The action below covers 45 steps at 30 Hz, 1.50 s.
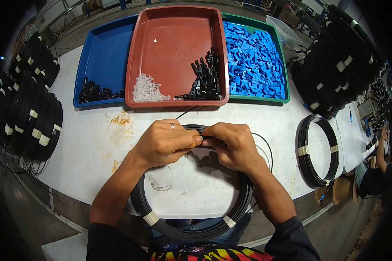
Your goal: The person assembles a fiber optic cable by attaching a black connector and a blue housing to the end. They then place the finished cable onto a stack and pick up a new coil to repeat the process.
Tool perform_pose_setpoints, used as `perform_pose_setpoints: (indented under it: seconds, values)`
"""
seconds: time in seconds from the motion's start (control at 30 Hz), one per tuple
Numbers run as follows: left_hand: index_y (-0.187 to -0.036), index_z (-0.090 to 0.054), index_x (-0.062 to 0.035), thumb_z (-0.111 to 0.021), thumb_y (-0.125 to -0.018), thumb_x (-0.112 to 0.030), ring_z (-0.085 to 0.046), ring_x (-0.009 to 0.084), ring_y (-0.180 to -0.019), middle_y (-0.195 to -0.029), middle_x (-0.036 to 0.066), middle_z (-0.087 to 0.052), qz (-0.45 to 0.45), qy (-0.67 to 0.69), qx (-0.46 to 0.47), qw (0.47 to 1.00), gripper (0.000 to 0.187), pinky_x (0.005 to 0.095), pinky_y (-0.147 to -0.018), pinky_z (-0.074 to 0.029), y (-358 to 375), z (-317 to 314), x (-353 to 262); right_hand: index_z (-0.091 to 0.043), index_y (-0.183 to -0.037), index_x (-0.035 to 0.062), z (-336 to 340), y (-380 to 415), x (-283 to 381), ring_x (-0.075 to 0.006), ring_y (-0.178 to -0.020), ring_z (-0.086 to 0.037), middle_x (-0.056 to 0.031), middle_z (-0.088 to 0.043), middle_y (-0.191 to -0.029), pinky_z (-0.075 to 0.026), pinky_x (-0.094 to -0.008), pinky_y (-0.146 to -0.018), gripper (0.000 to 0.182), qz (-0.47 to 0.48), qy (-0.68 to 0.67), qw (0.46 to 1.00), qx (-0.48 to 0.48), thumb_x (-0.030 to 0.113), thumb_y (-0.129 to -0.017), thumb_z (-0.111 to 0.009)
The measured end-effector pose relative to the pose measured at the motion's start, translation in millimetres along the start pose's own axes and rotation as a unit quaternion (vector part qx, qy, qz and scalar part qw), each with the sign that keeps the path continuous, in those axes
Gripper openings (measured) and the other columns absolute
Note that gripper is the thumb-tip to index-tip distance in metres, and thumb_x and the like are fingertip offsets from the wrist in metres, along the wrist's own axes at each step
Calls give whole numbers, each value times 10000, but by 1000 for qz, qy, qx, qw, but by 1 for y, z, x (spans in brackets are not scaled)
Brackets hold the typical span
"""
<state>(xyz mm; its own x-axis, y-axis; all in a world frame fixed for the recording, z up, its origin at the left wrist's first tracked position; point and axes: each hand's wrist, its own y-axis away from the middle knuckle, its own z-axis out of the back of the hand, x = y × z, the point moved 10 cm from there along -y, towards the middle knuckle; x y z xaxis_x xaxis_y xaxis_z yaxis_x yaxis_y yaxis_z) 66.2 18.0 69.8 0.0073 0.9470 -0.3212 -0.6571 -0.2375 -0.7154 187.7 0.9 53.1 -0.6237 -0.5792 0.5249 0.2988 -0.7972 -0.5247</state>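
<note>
A coil of black cable [244, 195], bound with pale tape, lies partly on the white table and overhangs its front edge. At the coil's far side, my left hand [167, 141] and my right hand [231, 145] meet, fingers closed. A small white piece [200, 138] shows between the fingertips; my left hand pinches it, with a ring on one finger. My right fingers are closed at the cable beside it, and what they hold is hidden. A loose cable end [271, 152] curves out to the right of my right hand.
Behind the hands stand a blue tray [106, 43] with black parts, a red tray [174, 30] with clear and black parts, and a green tray [286, 87] of blue connectors. Cable coils are stacked left [30, 117] and right [339, 61]; another coil [302, 150] lies right. A person [376, 178] is far right.
</note>
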Motion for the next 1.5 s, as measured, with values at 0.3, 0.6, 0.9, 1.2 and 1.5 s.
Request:
perform_pose_setpoints:
  seconds: [0.3,0.6,0.9,1.2,1.5]
  values:
    - [-819,-737,-60,-822,-764,-46,-668,188,-609,-785,55,-748,-14,-28,-2,999,102,303,-574,-506,1,-1,-4,-682,-948,75,4,-1,7,-286,-660,-686,-70,-705,-825,-526,-383,-559,187,1,38,999,-6,23,-775,-733]
    - [-820,-734,-45,-800,-807,-60,-666,180,-604,-830,56,-759,-22,-30,3,999,69,300,-569,-504,0,0,-5,-696,-949,75,8,-2,12,-286,-651,-684,-69,-706,-808,-519,-385,-556,169,26,34,998,-40,57,-789,-745]
    - [-793,-724,-47,-793,-805,-58,-661,174,-602,-852,56,-763,15,-21,-7,1000,71,295,-573,-507,2,1,4,-686,-923,77,8,-4,12,-288,-653,-681,-70,-699,-802,-516,-386,-558,158,20,18,998,-50,36,-780,-739]
    - [-771,-708,-59,-801,-779,-51,-657,174,-592,-789,38,-735,-45,-80,-24,995,94,293,-567,-513,-1,3,-12,-675,-930,80,5,-4,8,-276,-645,-673,-57,-688,-805,-514,-380,-550,181,20,13,999,-33,28,-770,-742]
    - [-800,-739,-47,-822,-721,-48,-634,180,-584,-843,60,-755,-69,-103,6,992,115,315,-548,-494,2,-5,-14,-679,-932,84,2,-2,6,-280,-667,-687,-50,-691,-808,-527,-389,-566,204,-10,41,999,-15,8,-757,-751]
